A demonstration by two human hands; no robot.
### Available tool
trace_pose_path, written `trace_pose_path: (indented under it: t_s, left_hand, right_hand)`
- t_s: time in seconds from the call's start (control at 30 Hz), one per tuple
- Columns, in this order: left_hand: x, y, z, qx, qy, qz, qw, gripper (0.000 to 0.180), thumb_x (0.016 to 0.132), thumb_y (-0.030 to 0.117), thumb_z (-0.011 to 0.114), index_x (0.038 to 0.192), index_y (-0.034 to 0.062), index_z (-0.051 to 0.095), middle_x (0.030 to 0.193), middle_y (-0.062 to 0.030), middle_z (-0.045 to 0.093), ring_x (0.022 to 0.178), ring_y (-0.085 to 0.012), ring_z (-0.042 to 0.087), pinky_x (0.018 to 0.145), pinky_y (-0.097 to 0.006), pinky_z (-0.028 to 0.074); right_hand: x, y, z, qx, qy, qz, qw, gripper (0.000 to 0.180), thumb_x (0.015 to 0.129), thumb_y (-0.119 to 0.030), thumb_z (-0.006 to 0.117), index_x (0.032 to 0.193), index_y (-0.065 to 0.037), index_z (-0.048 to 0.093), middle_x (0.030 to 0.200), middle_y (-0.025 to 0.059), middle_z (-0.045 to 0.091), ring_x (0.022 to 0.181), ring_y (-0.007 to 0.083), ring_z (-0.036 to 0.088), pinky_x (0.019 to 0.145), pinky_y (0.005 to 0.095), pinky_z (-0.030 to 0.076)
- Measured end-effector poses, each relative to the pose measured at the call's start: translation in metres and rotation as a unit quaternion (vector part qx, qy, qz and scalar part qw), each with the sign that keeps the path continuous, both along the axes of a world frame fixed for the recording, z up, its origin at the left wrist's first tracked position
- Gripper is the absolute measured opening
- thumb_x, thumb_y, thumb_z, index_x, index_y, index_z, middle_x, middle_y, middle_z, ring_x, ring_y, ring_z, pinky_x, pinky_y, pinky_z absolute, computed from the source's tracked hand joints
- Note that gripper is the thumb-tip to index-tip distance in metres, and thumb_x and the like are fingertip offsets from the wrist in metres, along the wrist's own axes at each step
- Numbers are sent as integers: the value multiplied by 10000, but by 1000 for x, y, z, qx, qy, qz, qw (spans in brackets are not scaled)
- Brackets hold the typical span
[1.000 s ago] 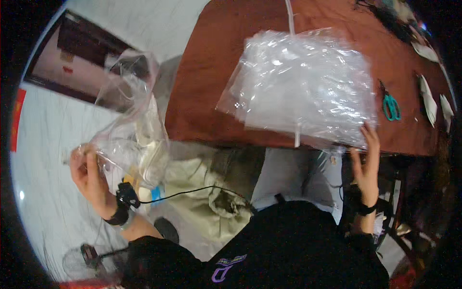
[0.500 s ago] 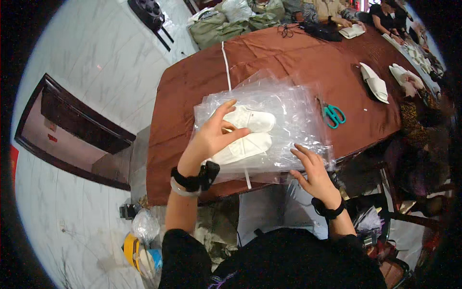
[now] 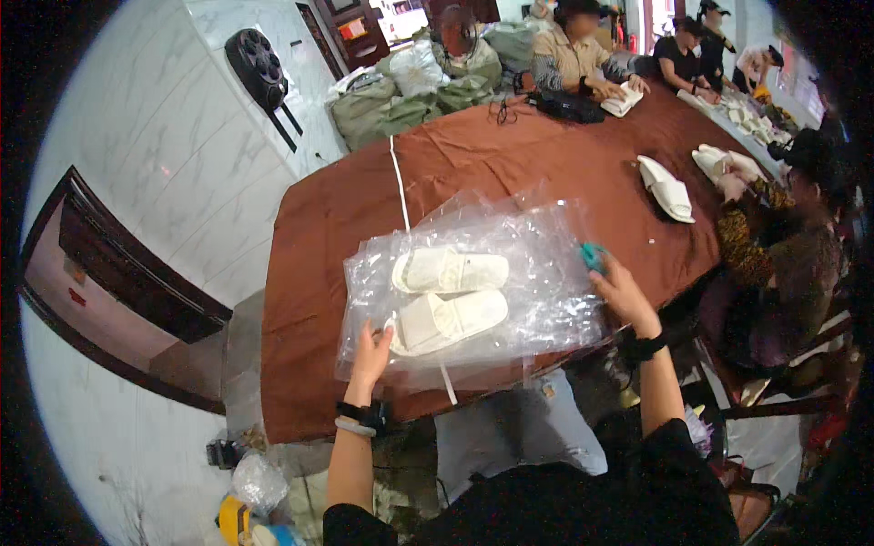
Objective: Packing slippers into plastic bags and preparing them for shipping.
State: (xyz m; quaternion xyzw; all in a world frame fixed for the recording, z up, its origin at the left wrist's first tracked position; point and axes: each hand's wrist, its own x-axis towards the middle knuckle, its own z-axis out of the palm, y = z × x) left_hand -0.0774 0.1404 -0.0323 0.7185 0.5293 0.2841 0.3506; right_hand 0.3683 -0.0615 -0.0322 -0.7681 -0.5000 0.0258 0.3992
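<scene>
Two off-white slippers lie side by side on a pile of clear plastic bags (image 3: 546,300): the far slipper (image 3: 478,273) and the near slipper (image 3: 473,314), both with their toes pointing left. My left hand (image 3: 369,357) is at the near slipper's left end, over the edge of the bags. Its thumb and forefinger are spread apart, with nothing seen between them. On the right of the pile, my right hand (image 3: 624,289) has its fingers curled on the teal handles of the scissors (image 3: 591,255). The blades are hard to make out here.
A brown cloth covers the table (image 3: 319,237), with a white strip (image 3: 399,182) across it. Another slipper (image 3: 665,189) lies at the right. A co-worker at the right handles slippers (image 3: 724,164); another at the far side holds one (image 3: 622,100). Green sacks (image 3: 401,114) stand behind.
My left hand has come down from above the slippers to the near one's left end. My right hand has moved away from me onto the scissors. The view has tilted up.
</scene>
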Motion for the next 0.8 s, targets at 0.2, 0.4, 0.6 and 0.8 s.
trace_pose_path:
  t_s: [0.2,0.4,0.6,0.8]
  left_hand:
    - [-6,25,4,-178,-125,6,976,511,887,241,646,1279,-44,484,1099,-152,609,937,-204,590,787,-310,475]
    - [-57,54,-2,-4,-205,11,979,379,826,142,700,1137,-45,591,1013,-136,658,866,-210,623,740,-295,483]
    - [-93,54,-3,234,245,34,940,660,754,343,740,1262,-10,511,1183,-264,561,1104,-369,536,945,-445,425]
    - [-95,52,-10,25,-2,115,993,801,802,402,689,1358,-73,361,1360,-295,416,1272,-429,380,1060,-447,321]
  right_hand:
    - [-40,24,-21,7,-57,53,997,591,812,-190,640,1318,23,420,1229,274,522,1176,422,453,1006,480,329]
    - [-71,66,-15,67,-6,147,987,595,830,-173,640,1300,96,396,1167,311,546,1096,450,515,954,458,405]
    - [-91,81,15,-25,137,90,986,586,945,-344,493,1324,89,381,1238,314,513,1182,420,485,1005,438,373]
    - [-37,79,4,-15,40,37,998,581,970,-403,404,1321,60,423,1321,278,468,1242,390,443,1058,401,338]
